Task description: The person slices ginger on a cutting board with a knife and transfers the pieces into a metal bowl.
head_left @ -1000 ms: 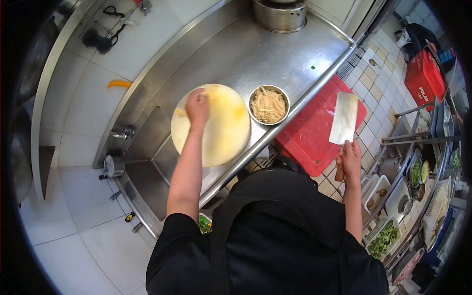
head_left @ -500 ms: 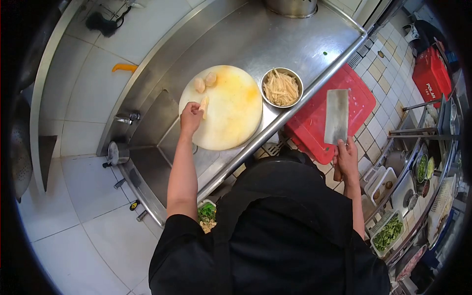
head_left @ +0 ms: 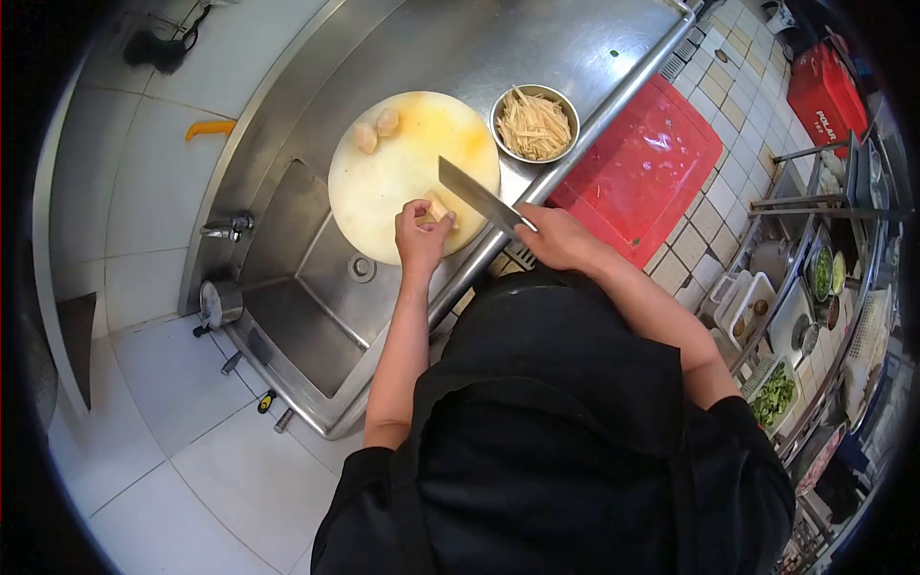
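Your left hand's (head_left: 420, 236) fingers pinched the pale piece (head_left: 438, 208) on the round board (head_left: 369, 196), seemingly to steady it; your right hand's (head_left: 553, 237) fingers gripped the cleaver (head_left: 471, 195) behind its blade, likely for control.

A working kitchen, likely commercial: steel sink (head_left: 302, 254), tap (head_left: 228, 227), round chopping board (head_left: 369, 187), cleaver (head_left: 476, 196), tiled floor (head_left: 707, 222), and racks holding food trays (head_left: 771, 393).

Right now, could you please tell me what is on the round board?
Two pale lumps rest on the round board; the left hand holds a yellowish piece, partly covered. Whatever lies beneath these or the cleaver is hidden.
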The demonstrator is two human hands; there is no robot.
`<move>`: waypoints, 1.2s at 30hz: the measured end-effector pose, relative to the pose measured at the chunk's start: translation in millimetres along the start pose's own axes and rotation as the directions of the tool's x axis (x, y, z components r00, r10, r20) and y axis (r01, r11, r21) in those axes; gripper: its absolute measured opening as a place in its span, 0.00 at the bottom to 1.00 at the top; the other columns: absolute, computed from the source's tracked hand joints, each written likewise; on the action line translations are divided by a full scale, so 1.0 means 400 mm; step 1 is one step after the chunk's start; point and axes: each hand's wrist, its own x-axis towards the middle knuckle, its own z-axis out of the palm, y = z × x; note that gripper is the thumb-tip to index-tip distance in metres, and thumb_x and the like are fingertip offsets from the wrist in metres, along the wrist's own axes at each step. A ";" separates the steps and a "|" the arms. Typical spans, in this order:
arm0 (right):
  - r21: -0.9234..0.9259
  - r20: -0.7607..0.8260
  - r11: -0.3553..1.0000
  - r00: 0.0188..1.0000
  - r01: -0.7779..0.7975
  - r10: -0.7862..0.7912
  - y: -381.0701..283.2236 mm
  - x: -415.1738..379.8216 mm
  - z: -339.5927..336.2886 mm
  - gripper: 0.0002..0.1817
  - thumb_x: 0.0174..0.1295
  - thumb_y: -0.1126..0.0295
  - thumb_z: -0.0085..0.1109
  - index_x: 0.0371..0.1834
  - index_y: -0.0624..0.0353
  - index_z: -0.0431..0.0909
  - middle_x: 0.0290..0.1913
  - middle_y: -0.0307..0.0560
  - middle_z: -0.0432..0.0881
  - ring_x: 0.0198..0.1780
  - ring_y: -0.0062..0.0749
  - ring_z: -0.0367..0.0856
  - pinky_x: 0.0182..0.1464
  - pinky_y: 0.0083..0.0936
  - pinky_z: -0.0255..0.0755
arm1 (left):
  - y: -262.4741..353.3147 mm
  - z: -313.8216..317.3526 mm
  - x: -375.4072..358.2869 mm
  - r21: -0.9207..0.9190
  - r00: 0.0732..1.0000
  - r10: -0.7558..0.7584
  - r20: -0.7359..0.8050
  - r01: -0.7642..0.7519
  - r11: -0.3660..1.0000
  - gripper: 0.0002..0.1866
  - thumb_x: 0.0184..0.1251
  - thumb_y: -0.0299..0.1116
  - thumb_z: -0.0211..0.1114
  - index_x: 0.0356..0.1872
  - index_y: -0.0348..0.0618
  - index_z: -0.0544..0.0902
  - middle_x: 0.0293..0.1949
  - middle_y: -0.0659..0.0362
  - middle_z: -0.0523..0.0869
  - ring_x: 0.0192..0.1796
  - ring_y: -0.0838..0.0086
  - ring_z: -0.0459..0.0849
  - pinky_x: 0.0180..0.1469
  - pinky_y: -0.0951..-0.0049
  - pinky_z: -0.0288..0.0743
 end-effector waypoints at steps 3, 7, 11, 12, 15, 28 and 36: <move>-0.066 -0.012 0.998 1.000 -0.008 0.008 -0.034 0.025 0.026 0.17 0.73 0.63 0.52 0.57 0.62 0.76 0.44 0.70 0.84 0.51 0.67 0.82 0.53 0.58 0.73 | -0.039 0.000 -0.002 -0.248 0.988 0.106 0.116 -0.074 0.966 0.26 0.57 0.28 0.77 0.58 0.42 0.80 0.56 0.52 0.77 0.43 0.71 0.86 0.47 0.72 0.84; -0.176 0.051 0.984 0.998 -0.011 0.020 -0.066 0.033 0.030 0.17 0.72 0.64 0.52 0.57 0.63 0.75 0.41 0.69 0.85 0.48 0.67 0.83 0.53 0.58 0.74 | -0.038 -0.036 0.003 -0.095 0.946 0.248 0.208 -0.233 0.968 0.26 0.59 0.25 0.75 0.60 0.41 0.79 0.60 0.52 0.76 0.53 0.67 0.85 0.55 0.70 0.83; -0.220 0.084 0.975 0.996 -0.019 0.038 -0.095 0.040 0.040 0.16 0.71 0.65 0.53 0.56 0.64 0.74 0.39 0.69 0.85 0.48 0.67 0.83 0.50 0.58 0.74 | -0.034 -0.053 0.012 0.087 0.885 0.399 0.238 -0.429 0.899 0.24 0.59 0.24 0.72 0.58 0.38 0.79 0.59 0.51 0.77 0.56 0.60 0.84 0.59 0.65 0.82; -0.219 0.082 0.975 0.996 -0.026 0.045 -0.099 0.042 0.045 0.16 0.71 0.65 0.53 0.56 0.64 0.74 0.39 0.69 0.85 0.48 0.67 0.83 0.50 0.58 0.74 | -0.036 -0.053 0.016 0.117 0.872 0.413 0.262 -0.453 0.884 0.24 0.59 0.25 0.72 0.58 0.37 0.79 0.59 0.50 0.77 0.56 0.59 0.83 0.60 0.64 0.82; -0.231 0.049 0.973 0.999 -0.009 0.021 -0.103 0.039 0.061 0.14 0.71 0.65 0.52 0.53 0.64 0.73 0.38 0.68 0.85 0.46 0.67 0.83 0.48 0.59 0.74 | -0.037 -0.052 0.020 0.161 0.856 0.451 0.254 -0.497 0.853 0.23 0.59 0.27 0.72 0.56 0.36 0.79 0.58 0.49 0.77 0.57 0.58 0.82 0.60 0.64 0.82; -0.341 -0.071 0.935 0.994 -0.098 0.078 -0.178 -0.108 0.082 0.12 0.72 0.67 0.53 0.55 0.57 0.72 0.35 0.57 0.80 0.36 0.57 0.83 0.39 0.51 0.77 | -0.026 -0.067 0.043 0.189 0.841 0.432 0.325 -0.505 0.842 0.23 0.60 0.38 0.74 0.52 0.35 0.82 0.55 0.45 0.78 0.56 0.51 0.81 0.58 0.58 0.78; -0.283 -0.006 0.957 0.998 -0.067 0.068 -0.167 -0.115 0.055 0.13 0.71 0.66 0.55 0.55 0.56 0.72 0.34 0.54 0.79 0.29 0.54 0.83 0.33 0.50 0.77 | -0.042 -0.069 0.035 0.177 0.854 0.399 0.334 -0.472 0.863 0.26 0.57 0.36 0.76 0.57 0.39 0.81 0.56 0.47 0.75 0.57 0.53 0.80 0.59 0.59 0.77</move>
